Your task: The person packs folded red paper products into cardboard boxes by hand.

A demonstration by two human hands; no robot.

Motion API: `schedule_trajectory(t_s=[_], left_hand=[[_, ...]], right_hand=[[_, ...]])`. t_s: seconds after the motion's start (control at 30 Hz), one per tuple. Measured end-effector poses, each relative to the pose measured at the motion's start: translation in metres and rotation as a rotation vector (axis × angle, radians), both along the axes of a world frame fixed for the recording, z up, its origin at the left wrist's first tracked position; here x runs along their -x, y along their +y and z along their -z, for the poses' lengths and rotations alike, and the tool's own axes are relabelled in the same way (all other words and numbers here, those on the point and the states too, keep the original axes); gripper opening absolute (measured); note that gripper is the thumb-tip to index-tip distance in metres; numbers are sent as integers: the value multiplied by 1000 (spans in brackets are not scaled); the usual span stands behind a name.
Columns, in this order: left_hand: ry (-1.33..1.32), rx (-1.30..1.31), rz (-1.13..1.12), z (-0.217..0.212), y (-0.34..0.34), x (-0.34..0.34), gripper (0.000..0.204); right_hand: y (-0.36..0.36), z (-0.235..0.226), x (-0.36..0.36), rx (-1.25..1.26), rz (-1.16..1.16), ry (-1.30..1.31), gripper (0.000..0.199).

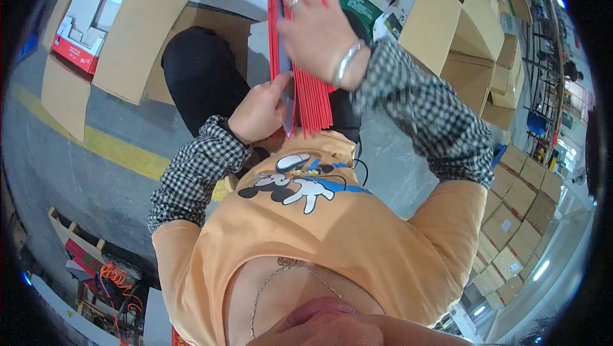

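A thick stack of flat red card sheets [308, 71] stands on edge across my lap, running up to the top of the view. My right hand [319, 30], with a ring and a silver bracelet, lies over the upper part of the stack and clasps it. My left hand [258, 113] grips the stack's lower left edge, thumb pressed against the sheets. A grey-blue sheet edge shows between the red ones near my left thumb. Both sleeves are black-and-white checked.
Flattened brown cardboard [150, 23] lies on the floor at upper left beside a red-and-white carton [83, 33]. Open cardboard boxes [456, 23] stand at upper right, with stacked boxes [517, 218] along the right. A yellow floor line [115, 148] runs at left.
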State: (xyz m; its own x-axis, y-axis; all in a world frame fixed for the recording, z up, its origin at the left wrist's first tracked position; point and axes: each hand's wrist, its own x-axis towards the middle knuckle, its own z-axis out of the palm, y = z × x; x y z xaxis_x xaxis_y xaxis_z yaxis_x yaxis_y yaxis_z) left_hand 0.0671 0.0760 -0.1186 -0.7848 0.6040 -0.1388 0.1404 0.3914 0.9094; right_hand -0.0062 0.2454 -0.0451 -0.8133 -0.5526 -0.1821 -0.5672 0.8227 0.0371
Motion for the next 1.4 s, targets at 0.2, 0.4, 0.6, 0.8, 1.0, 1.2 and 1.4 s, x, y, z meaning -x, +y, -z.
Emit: schedule_trajectory(t_s=[0.2, 0.4, 0.6, 0.8, 1.0, 1.2, 1.4], left_hand=[[-219, -51, 33, -8, -19, 21, 39], [-305, -127, 132, -8, -16, 28, 42], [-332, -214, 203, -10, -12, 17, 72], [-517, -316, 15, 1, -13, 1, 87], [-473, -436, -15, 15, -15, -3, 89], [-534, -438, -29, 8, -14, -4, 91], [-568, -505, -58, 19, -20, -7, 91]], right_hand=[[15, 46, 1, 288, 315, 172, 33], [27, 34, -6, 488, 345, 23, 40], [29, 37, -27, 455, 252, 115, 23], [22, 32, -26, 421, 262, 152, 45], [19, 33, -28, 406, 294, 114, 45], [20, 39, -29, 394, 292, 140, 40], [20, 37, -26, 441, 297, 133, 33]])
